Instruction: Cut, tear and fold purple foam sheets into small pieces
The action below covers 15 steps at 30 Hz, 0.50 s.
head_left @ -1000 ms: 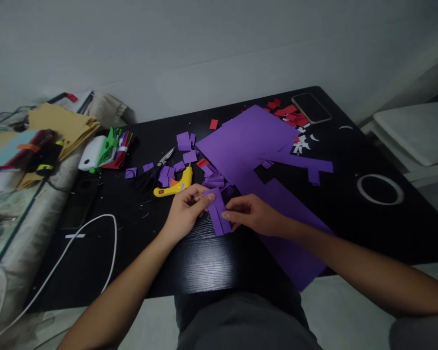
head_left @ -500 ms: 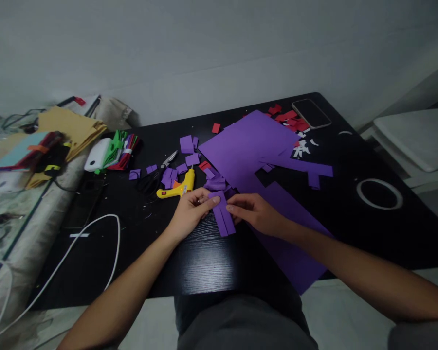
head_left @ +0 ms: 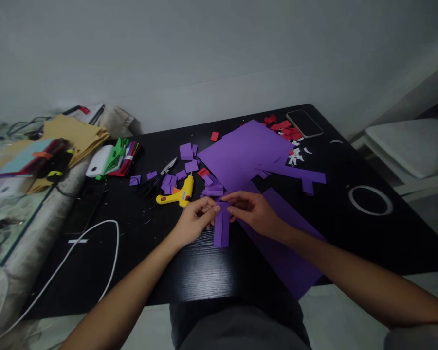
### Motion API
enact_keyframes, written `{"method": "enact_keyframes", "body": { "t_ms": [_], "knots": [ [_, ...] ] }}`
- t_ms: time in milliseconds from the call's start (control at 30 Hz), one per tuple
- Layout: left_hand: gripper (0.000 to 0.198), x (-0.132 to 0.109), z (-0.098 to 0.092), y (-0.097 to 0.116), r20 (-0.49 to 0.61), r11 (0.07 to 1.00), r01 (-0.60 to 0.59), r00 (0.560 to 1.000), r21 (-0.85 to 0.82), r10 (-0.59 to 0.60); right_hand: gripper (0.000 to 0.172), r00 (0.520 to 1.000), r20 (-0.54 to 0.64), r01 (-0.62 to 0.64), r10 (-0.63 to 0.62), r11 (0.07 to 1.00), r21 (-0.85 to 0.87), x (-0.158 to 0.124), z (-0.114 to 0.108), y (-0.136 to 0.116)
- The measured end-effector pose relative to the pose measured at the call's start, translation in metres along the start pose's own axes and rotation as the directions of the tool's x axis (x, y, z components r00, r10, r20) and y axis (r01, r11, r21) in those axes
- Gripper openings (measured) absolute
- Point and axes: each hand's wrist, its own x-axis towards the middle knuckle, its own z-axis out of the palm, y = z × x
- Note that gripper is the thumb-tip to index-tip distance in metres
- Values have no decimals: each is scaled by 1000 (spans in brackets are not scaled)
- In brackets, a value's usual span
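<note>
Between my two hands is a folded purple paper strip (head_left: 221,231), hanging toward me with a lengthwise crease or seam down it. My left hand (head_left: 196,218) pinches its upper left edge with the thumb on top. From the other side, my right hand (head_left: 253,212) grips the upper right edge between thumb and fingers. Just beyond the fingers lie small folded purple paper pieces (head_left: 213,188). A yellow glue gun (head_left: 177,195) rests left of them, near dark-handled scissors (head_left: 160,177). Large purple sheets (head_left: 246,148) spread behind and under my right forearm.
Red scraps (head_left: 288,130) and white scraps (head_left: 295,156) lie by a phone (head_left: 304,123) at the back right. A tape ring (head_left: 354,199) sits at the right. A white cable (head_left: 111,267) crosses the left side, near bundled coloured strips (head_left: 122,158).
The purple strip has turned from slanting to nearly straight toward me. My right fingers have shifted to its top edge. The whole view has tilted slightly.
</note>
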Motion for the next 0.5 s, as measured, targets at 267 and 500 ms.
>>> {"method": "enact_keyframes", "body": {
  "t_ms": [267,500],
  "knots": [
    [32,-3,3,-8,9,990,-59,998,129,58,24,996,-22,-84,83,992,-95,2,1,-4],
    [32,-5,4,-6,10,908,-185,981,376,196,26,996,-82,-55,47,994,-99,5,-3,-5]
  ]
}}
